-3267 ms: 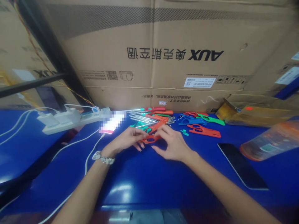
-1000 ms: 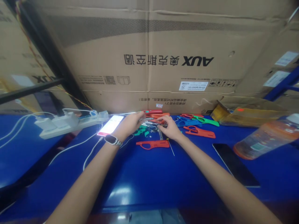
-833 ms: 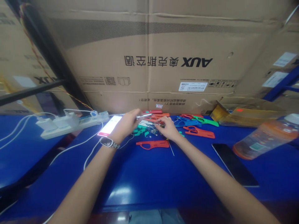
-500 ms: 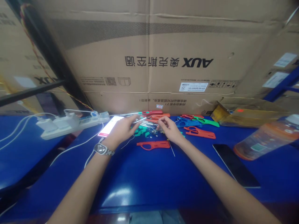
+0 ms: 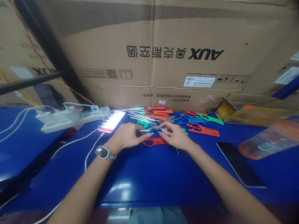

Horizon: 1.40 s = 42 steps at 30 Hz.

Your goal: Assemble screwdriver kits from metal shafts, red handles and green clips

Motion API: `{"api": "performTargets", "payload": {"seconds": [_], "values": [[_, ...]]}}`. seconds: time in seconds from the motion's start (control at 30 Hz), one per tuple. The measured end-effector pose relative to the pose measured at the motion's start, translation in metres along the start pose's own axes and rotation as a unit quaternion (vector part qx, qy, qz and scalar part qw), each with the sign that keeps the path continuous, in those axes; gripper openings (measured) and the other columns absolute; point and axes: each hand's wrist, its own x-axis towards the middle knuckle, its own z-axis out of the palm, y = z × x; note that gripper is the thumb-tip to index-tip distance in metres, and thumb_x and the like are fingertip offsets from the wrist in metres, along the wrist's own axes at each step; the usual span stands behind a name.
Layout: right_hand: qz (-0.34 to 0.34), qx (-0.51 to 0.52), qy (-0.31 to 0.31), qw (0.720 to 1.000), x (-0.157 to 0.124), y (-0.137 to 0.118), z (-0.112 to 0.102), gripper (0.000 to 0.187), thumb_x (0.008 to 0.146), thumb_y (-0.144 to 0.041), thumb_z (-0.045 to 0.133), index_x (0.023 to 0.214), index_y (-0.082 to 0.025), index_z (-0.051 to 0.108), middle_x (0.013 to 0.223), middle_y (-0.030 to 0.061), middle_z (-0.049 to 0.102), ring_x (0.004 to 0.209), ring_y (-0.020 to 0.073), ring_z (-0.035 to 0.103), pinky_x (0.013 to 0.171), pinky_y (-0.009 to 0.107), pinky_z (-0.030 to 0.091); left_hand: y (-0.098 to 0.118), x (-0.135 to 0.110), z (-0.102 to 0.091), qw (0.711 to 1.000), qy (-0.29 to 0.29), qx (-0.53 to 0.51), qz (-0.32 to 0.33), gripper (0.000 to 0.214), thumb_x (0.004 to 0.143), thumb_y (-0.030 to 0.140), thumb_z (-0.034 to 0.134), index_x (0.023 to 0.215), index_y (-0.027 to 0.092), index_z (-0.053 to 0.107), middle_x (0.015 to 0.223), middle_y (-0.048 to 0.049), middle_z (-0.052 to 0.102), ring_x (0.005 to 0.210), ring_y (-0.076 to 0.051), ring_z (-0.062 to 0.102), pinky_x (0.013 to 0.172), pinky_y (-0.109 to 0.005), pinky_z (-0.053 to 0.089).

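Note:
My left hand [image 5: 127, 135], with a watch [image 5: 102, 151] on its wrist, is closed on a thin metal tube [image 5: 143, 130] between thumb and fingers. Opposite it, my right hand [image 5: 178, 134] pinches a small silvery piece [image 5: 167, 132] whose kind I cannot make out. An orange lighter shell [image 5: 155, 142] lies just below the two hands, partly covered by my right fingers. Behind them is a pile of metal tubes [image 5: 140, 116], small green plastic parts [image 5: 142, 125] and red and orange lighters [image 5: 154, 108]. A thin wire [image 5: 177, 150] sticks out under my right hand.
Blue, green and orange shells [image 5: 203, 129] lie to the right, near a black phone [image 5: 240, 165], a plastic jar [image 5: 271, 141] and an open carton [image 5: 240, 109]. On the left are a lit phone [image 5: 114, 121], white cables and a power strip [image 5: 63, 121]. Cardboard [image 5: 173, 28] stands behind.
Both hands have come nearer to each other and towards me, above the orange shell. My right hand now shows a silvery piece in its fingers. The camera view has shifted slightly.

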Motion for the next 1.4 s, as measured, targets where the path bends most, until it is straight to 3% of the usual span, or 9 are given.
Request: {"api": "performTargets", "payload": {"seconds": [0.13, 0.3, 0.57, 0.73, 0.8, 0.9, 1.07, 1.23, 1.4], "values": [[-0.018, -0.043, -0.046, 0.998, -0.008, -0.001, 0.000, 0.022, 0.084, -0.027, 0.064, 0.106, -0.026, 0.070, 0.073, -0.0012, 0.063, 0.065, 0.0161, 0.055, 0.062, 0.028, 0.039, -0.007, 0.000, 0.001, 0.999, 0.005, 0.009, -0.042, 0.066, 0.087, 0.075, 0.040, 0.054, 0.020, 0.060, 0.047, -0.0026, 0.052, 0.048, -0.017, 0.048, 0.051, -0.029, 0.025], [-0.099, -0.072, -0.098, 0.988, -0.012, 0.003, 0.006, 0.026, 0.095, -0.026, 0.056, 0.118, -0.026, 0.069, 0.089, 0.0046, 0.066, 0.090, 0.0208, 0.057, 0.084, 0.037, 0.041, -0.012, 0.001, 0.006, 0.998, -0.031, 0.000, -0.057, 0.062, 0.085, 0.074, 0.044, 0.059, 0.021, 0.063, 0.056, -0.0039, 0.063, 0.053, -0.020, 0.055, 0.052, -0.030, 0.029], [-0.090, -0.065, -0.091, 0.990, -0.007, 0.005, 0.012, 0.027, 0.095, -0.026, 0.058, 0.121, -0.026, 0.067, 0.089, 0.0034, 0.063, 0.089, 0.0191, 0.058, 0.085, 0.037, 0.039, 0.003, 0.004, 0.014, 0.998, 0.026, -0.025, 0.049, 0.039, 0.090, 0.056, 0.054, 0.089, 0.020, 0.068, 0.092, -0.0075, 0.071, 0.088, -0.025, 0.064, 0.080, -0.036, 0.044], [-0.085, -0.038, -0.083, 0.992, -0.009, 0.003, 0.004, 0.036, 0.087, -0.024, 0.066, 0.123, -0.023, 0.062, 0.096, 0.0039, 0.065, 0.090, 0.0194, 0.059, 0.084, 0.036, 0.040, 0.010, 0.007, 0.024, 0.990, -0.021, -0.096, 0.104, 0.019, 0.090, 0.039, 0.062, 0.095, 0.022, 0.067, 0.090, -0.0032, 0.070, 0.084, -0.020, 0.064, 0.077, -0.031, 0.046], [-0.082, -0.070, -0.080, 0.991, -0.011, 0.001, -0.002, 0.038, 0.081, -0.023, 0.071, 0.118, -0.023, 0.062, 0.101, 0.0041, 0.065, 0.095, 0.0212, 0.058, 0.086, 0.037, 0.037, 0.009, 0.008, 0.026, 0.989, -0.041, -0.102, 0.099, 0.010, 0.091, 0.027, 0.059, 0.092, 0.022, 0.068, 0.085, -0.0019, 0.069, 0.078, -0.018, 0.063, 0.073, -0.029, 0.046], [-0.077, -0.123, -0.083, 0.986, -0.014, -0.002, -0.010, 0.018, 0.078, -0.021, 0.071, 0.095, -0.022, 0.065, 0.092, 0.0016, 0.066, 0.094, 0.0214, 0.056, 0.084, 0.036, 0.033, 0.005, 0.008, 0.023, 0.987, -0.057, -0.124, 0.086, 0.010, 0.089, 0.020, 0.058, 0.089, 0.021, 0.068, 0.084, -0.0016, 0.068, 0.073, -0.016, 0.062, 0.069, -0.027, 0.045], [-0.074, -0.133, -0.089, 0.984, -0.011, -0.003, -0.010, 0.010, 0.081, -0.015, 0.066, 0.089, -0.022, 0.065, 0.085, -0.0001, 0.067, 0.089, 0.0193, 0.056, 0.083, 0.035, 0.031, 0.005, 0.004, 0.017, 0.985, -0.073, -0.143, 0.059, 0.008, 0.087, 0.026, 0.060, 0.088, 0.021, 0.066, 0.079, -0.0010, 0.068, 0.070, -0.016, 0.062, 0.063, -0.027, 0.044], [-0.086, -0.142, -0.096, 0.981, -0.002, -0.002, -0.011, 0.008, 0.086, -0.018, 0.065, 0.093, -0.021, 0.069, 0.091, 0.0020, 0.069, 0.094, 0.0205, 0.058, 0.085, 0.035, 0.030, 0.014, 0.002, 0.020, 0.996, -0.047, -0.062, 0.051, 0.046, 0.075, 0.062, 0.070, 0.095, 0.020, 0.064, 0.097, -0.0065, 0.067, 0.084, -0.025, 0.063, 0.071, -0.034, 0.047], [-0.117, -0.138, -0.143, 0.973, 0.010, -0.004, -0.013, 0.018, 0.084, -0.014, 0.065, 0.098, -0.022, 0.073, 0.091, 0.0017, 0.068, 0.091, 0.0189, 0.058, 0.082, 0.033, 0.031, 0.011, 0.006, 0.027, 0.993, -0.080, -0.054, 0.069, 0.031, 0.082, 0.046, 0.070, 0.097, 0.019, 0.065, 0.098, -0.0069, 0.065, 0.092, -0.026, 0.062, 0.078, -0.036, 0.048]]}}
